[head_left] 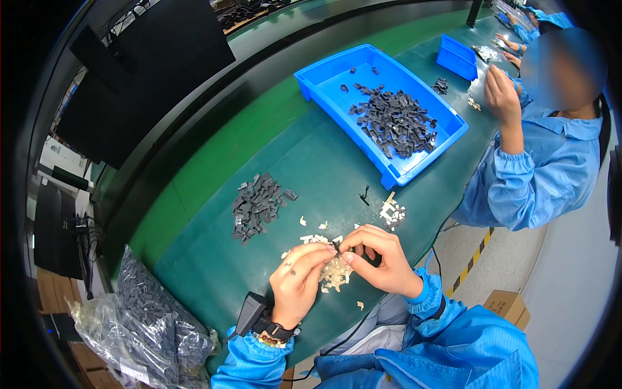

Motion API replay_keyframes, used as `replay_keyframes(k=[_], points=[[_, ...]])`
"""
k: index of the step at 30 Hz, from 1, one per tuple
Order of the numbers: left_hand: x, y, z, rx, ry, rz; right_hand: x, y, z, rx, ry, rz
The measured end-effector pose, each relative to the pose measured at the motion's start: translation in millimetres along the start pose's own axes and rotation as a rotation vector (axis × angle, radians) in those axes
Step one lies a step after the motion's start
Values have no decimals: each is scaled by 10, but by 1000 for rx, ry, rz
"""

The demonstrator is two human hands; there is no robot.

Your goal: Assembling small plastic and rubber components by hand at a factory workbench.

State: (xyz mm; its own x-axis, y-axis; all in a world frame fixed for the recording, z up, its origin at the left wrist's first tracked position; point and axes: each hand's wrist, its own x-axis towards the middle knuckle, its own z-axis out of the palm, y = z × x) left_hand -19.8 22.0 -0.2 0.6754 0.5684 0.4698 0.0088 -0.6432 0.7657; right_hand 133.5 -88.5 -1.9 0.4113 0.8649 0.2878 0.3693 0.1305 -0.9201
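My left hand [301,275] and my right hand [379,258] meet above the green table, fingertips pinched together on a small black plastic part [335,247]. Its exact shape is mostly hidden by my fingers. Right under my hands lies a scattered pile of small cream-coloured pieces [335,275], with a few stray ones around it. Farther left on the table sits a heap of dark grey plastic parts [258,206]. Beyond my right hand is a small group of white pieces [392,212], with a thin black part [365,195] close by.
A blue tray [324,72] of dark parts stands at the far side. Clear plastic bags [159,324] of dark parts lie at the lower left. To the right a co-worker in blue [544,162] sits near a smaller blue bin [457,57].
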Motion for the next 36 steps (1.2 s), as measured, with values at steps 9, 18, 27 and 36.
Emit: replay_keyframes(k=[9,18,27,36], points=[[-41,-83,-4,-348,-52,-122,-29,62,-34,91,-23,16],[-35,-79,13,-653,-8,-307,-58,128,-25,79,-8,-111],[-37,-47,-3,-361,-7,-160,-59,132,-12,-56,41,-231],[-32,-30,0,-310,-4,-190,-45,105,30,-171,121,-329]])
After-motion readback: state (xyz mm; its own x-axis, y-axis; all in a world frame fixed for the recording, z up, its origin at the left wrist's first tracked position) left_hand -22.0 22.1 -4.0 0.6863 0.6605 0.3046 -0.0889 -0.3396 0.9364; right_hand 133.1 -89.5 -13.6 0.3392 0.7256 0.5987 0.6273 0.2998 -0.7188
